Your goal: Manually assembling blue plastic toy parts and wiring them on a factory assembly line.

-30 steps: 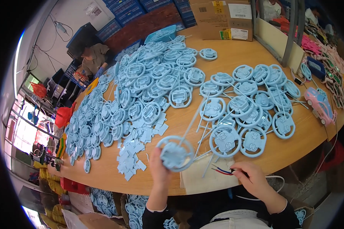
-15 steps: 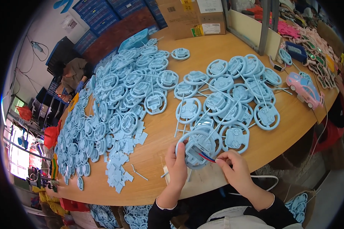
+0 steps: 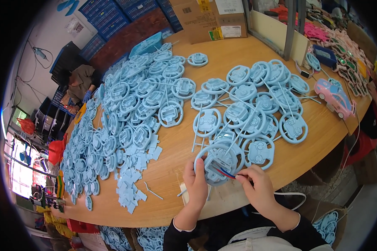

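Observation:
A light-blue toy steering wheel (image 3: pixel 219 161) is tilted up near the table's front edge, its recessed back with the open compartment toward me. My left hand (image 3: pixel 195 180) grips its left rim, thumb on the near side. Close to the lower right of the wheel, my right hand (image 3: pixel 255 184) pinches thin red and dark-blue strands (image 3: pixel 227 172), which look like wires, between thumb and forefinger. They reach into the compartment, where their far ends are hard to make out. Just beyond lie several more steering wheels (image 3: pixel 292 127), some with thin rods sticking out.
A large heap of steering wheels (image 3: pixel 146 88) covers the left side, with small flat blue plates (image 3: pixel 130 188) in front. At right sits a pink toy car (image 3: pixel 335 98). A cardboard box (image 3: pixel 209 21) stands at the back. Another person (image 3: pixel 80 83) sits at far left.
The view has shifted very slightly. My right hand has turned a little at the strands, while the left keeps its hold on the wheel.

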### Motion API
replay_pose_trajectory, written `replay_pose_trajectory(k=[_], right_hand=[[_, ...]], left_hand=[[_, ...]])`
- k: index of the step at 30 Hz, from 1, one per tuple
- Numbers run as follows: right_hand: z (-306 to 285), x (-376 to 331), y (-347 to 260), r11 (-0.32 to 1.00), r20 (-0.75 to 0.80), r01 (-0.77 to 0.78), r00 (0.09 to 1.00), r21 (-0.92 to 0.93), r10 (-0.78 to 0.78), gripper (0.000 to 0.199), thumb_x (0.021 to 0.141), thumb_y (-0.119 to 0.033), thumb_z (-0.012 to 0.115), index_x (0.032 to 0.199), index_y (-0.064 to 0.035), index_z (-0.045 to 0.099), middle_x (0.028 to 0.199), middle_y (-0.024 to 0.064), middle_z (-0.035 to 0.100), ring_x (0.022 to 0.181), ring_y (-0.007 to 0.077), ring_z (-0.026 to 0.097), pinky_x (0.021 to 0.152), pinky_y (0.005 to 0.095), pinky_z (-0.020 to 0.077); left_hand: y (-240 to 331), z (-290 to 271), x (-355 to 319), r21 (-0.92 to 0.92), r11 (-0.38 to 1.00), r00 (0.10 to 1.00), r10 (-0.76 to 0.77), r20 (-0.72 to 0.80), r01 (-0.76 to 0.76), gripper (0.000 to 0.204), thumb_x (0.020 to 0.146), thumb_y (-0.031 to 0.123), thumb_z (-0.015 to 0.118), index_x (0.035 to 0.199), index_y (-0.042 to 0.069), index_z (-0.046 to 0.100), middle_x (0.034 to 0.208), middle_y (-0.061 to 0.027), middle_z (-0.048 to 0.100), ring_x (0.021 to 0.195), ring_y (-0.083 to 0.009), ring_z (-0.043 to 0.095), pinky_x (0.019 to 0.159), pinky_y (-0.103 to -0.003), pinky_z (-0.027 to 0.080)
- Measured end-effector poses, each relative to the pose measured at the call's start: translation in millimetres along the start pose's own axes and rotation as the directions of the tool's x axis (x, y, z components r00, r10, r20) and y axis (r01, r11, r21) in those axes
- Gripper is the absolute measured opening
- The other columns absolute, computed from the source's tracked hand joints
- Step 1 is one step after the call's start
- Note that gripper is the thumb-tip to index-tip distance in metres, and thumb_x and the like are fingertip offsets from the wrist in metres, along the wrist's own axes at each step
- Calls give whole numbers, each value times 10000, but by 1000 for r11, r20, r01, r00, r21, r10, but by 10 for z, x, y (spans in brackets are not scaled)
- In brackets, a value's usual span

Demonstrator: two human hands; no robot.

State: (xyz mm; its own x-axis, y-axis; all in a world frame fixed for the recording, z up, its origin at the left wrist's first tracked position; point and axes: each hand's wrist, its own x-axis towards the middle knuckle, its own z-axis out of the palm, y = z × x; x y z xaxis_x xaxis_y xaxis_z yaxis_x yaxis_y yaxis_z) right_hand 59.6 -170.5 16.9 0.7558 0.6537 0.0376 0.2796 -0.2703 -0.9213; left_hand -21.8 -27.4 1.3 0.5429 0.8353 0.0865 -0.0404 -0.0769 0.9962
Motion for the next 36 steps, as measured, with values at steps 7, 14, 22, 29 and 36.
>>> replay_pose_trajectory(k=[7, 14, 22, 29, 36], right_hand=[[0, -17, -33, 1000, -8, 0, 1000, -12, 0, 111, 787, -130, 588, 802, -21, 591, 748, 76, 522, 630, 226, 522, 563, 312, 398], [69, 84, 180, 965, 168, -132, 981, 225, 95, 277, 772, -223, 644, 859, 18, 539, 708, 77, 524, 590, 172, 497, 547, 298, 404], [62, 130, 236, 968, 105, -165, 984, 192, 147, 604, 695, -387, 700, 1050, 39, 459, 751, 106, 587, 663, 204, 569, 605, 301, 446], [88, 187, 223, 966, 103, -156, 985, 205, 137, 648, 666, -317, 750, 1125, 18, 437, 974, 111, 473, 665, 90, 453, 569, 217, 409], [165, 210, 360, 989, 53, -28, 998, 147, 21, 648, 624, -307, 777, 1085, 26, 467, 962, 111, 505, 756, 134, 506, 573, 237, 432]], left_hand=[[19, 25, -46, 30, 999, 1000, 11, 8, -11, 283, 916, 237, 427, 929, -20, 545, 837, -40, 556, 745, -81, 482, 680, -220, 388], [-15, 37, -64, 71, 997, 999, 18, 37, -20, 284, 919, 247, 415, 968, -9, 529, 848, -36, 550, 759, -76, 475, 680, -213, 386], [-45, 81, -83, 79, 992, 989, 87, 119, -96, 261, 908, 215, 427, 1033, -1, 502, 956, -54, 536, 873, -101, 484, 767, -232, 382], [-69, 24, -78, -114, 993, 987, -18, 158, 36, 327, 891, 206, 458, 1119, -28, 472, 1050, -97, 532, 944, -149, 500, 825, -280, 398], [-185, -37, -48, -86, 991, 988, -91, 128, 103, 385, 916, 293, 415, 1109, -33, 482, 1059, -93, 537, 982, -148, 503, 849, -291, 395]])
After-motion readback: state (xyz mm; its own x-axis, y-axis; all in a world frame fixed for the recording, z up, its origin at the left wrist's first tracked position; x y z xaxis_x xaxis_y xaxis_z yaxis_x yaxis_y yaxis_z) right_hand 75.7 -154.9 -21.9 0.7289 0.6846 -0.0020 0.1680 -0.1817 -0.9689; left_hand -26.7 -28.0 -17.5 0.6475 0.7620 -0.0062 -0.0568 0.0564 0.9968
